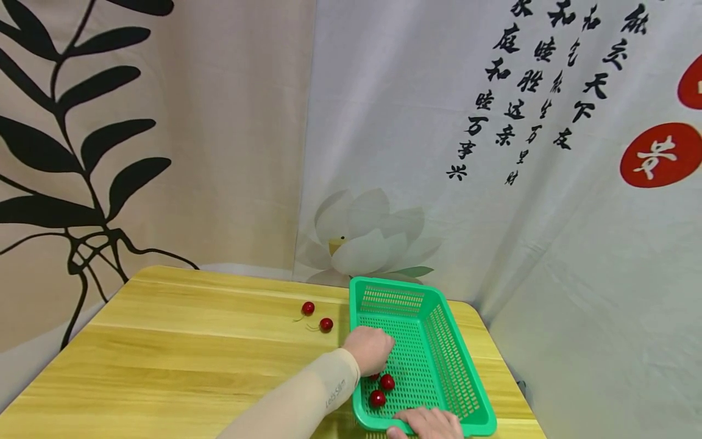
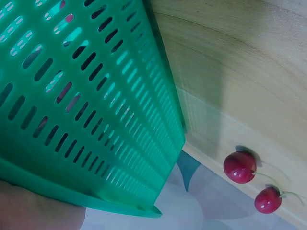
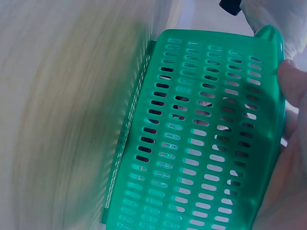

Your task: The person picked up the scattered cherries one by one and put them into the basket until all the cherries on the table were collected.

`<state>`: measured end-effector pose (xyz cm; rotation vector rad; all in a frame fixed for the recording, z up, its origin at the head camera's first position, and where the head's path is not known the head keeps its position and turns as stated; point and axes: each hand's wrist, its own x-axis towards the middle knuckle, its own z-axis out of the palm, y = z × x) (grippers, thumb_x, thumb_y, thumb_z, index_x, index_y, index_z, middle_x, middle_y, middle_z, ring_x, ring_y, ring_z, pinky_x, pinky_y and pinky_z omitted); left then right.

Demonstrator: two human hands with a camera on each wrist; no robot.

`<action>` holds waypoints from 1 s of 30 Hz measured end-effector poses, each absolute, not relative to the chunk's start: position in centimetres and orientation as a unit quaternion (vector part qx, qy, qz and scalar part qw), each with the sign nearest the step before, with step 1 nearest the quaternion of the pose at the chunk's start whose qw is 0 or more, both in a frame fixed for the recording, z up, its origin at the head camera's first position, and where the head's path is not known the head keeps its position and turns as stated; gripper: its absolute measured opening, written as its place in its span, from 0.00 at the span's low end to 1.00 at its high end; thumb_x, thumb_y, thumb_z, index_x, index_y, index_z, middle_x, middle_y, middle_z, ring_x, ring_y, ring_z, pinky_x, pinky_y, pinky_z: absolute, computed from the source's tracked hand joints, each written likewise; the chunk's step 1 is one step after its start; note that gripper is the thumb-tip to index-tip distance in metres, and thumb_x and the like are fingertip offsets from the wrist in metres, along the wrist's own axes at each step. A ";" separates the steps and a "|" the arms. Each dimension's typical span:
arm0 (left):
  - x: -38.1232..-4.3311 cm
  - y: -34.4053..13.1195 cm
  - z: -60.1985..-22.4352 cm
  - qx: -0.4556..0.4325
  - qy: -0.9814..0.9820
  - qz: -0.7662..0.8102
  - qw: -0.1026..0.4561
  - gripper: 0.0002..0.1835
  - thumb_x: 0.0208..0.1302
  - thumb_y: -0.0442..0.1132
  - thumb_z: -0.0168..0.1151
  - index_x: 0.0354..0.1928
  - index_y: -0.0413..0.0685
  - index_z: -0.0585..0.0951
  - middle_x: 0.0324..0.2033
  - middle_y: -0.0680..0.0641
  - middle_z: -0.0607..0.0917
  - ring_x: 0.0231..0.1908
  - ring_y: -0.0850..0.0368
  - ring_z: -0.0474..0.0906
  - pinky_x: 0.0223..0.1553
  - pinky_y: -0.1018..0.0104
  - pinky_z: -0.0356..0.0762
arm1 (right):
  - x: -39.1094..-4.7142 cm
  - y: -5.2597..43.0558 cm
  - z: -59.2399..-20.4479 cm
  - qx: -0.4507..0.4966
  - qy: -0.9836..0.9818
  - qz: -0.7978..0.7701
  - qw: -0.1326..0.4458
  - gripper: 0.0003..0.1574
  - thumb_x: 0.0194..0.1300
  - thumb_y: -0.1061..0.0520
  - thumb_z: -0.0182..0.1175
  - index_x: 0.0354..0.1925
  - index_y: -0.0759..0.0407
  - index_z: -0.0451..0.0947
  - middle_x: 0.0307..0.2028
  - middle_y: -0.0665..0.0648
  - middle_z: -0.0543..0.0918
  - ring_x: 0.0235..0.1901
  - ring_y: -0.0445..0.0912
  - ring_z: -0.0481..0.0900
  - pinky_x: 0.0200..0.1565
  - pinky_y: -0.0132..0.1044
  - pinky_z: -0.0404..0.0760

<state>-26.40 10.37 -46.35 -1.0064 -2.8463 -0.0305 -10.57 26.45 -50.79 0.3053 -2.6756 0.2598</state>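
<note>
My left hand (image 1: pixel 370 349) reaches over the left rim of a green plastic basket (image 1: pixel 419 292). Its fingers are bent down inside and hidden, so whether they hold something does not show. Below that hand, several red cherries lie on the basket floor, among them one cherry (image 1: pixel 387 382) and another cherry (image 1: pixel 377 399) by the near left corner. My right hand (image 1: pixel 428 422) grips the near rim, its thumb (image 3: pixel 291 81) on the rim in the right wrist view. Outside the basket, two stemmed cherries, a farther cherry (image 1: pixel 308 308) and a nearer cherry (image 1: pixel 326 325), rest on the table.
The wooden table (image 1: pixel 181 341) extends left of the basket, whose slotted walls rise around its floor. Behind the table hangs a printed cloth (image 1: pixel 236 152) with a plant, a flower and writing. The table's right edge lies close beside the basket.
</note>
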 end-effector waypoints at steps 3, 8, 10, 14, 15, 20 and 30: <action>-26.4 10.4 -46.5 -0.335 -0.940 -0.009 0.069 0.09 0.65 0.46 0.75 0.30 0.60 0.83 0.23 0.58 0.83 0.21 0.64 0.72 0.27 0.68 0.81 | -10.6 26.4 -51.0 0.111 -0.963 0.098 0.225 0.05 0.69 0.30 0.67 0.37 0.21 0.82 0.35 0.21 0.79 0.38 0.26 0.76 0.45 0.39 0.71; -26.6 10.4 -46.8 -0.336 -0.939 -0.015 0.078 0.10 0.65 0.42 0.74 0.28 0.58 0.82 0.21 0.58 0.83 0.20 0.64 0.71 0.25 0.68 0.80 | -10.6 26.3 -51.1 0.112 -0.962 0.097 0.231 0.06 0.68 0.31 0.69 0.36 0.22 0.82 0.35 0.21 0.79 0.37 0.26 0.76 0.45 0.38 0.71; -26.6 10.4 -46.8 -0.334 -0.939 -0.016 0.077 0.10 0.66 0.42 0.73 0.28 0.58 0.83 0.22 0.58 0.83 0.20 0.64 0.71 0.25 0.68 0.80 | -10.6 26.4 -51.1 0.112 -0.962 0.097 0.231 0.06 0.68 0.31 0.69 0.36 0.22 0.82 0.35 0.21 0.79 0.37 0.26 0.76 0.45 0.38 0.71; -26.4 10.4 -46.6 -0.331 -0.941 -0.017 0.073 0.09 0.67 0.41 0.72 0.29 0.59 0.83 0.23 0.57 0.85 0.21 0.64 0.71 0.26 0.68 0.81 | -10.6 26.3 -50.9 0.111 -0.964 0.093 0.225 0.07 0.69 0.29 0.67 0.37 0.22 0.83 0.35 0.20 0.79 0.38 0.27 0.76 0.45 0.39 0.72; -26.4 10.4 -46.5 -0.331 -0.941 -0.017 0.072 0.08 0.67 0.41 0.72 0.29 0.59 0.84 0.23 0.57 0.85 0.21 0.64 0.71 0.26 0.68 0.81 | -10.6 26.3 -50.9 0.111 -0.964 0.093 0.222 0.07 0.69 0.29 0.67 0.37 0.23 0.83 0.35 0.20 0.79 0.38 0.27 0.77 0.45 0.39 0.72; -26.2 10.3 -46.2 -0.328 -0.942 -0.016 0.068 0.08 0.69 0.40 0.71 0.31 0.59 0.85 0.23 0.57 0.85 0.21 0.64 0.71 0.27 0.68 0.81 | -10.6 26.3 -50.8 0.112 -0.965 0.085 0.221 0.07 0.70 0.29 0.66 0.37 0.23 0.83 0.35 0.21 0.79 0.38 0.27 0.77 0.45 0.39 0.72; -26.1 10.3 -46.0 -0.326 -0.943 -0.019 0.066 0.07 0.70 0.41 0.69 0.31 0.60 0.85 0.23 0.58 0.84 0.21 0.65 0.71 0.27 0.69 0.81 | -10.7 26.3 -51.2 0.112 -0.961 0.084 0.239 0.07 0.67 0.30 0.69 0.36 0.23 0.83 0.34 0.20 0.79 0.37 0.26 0.76 0.45 0.39 0.72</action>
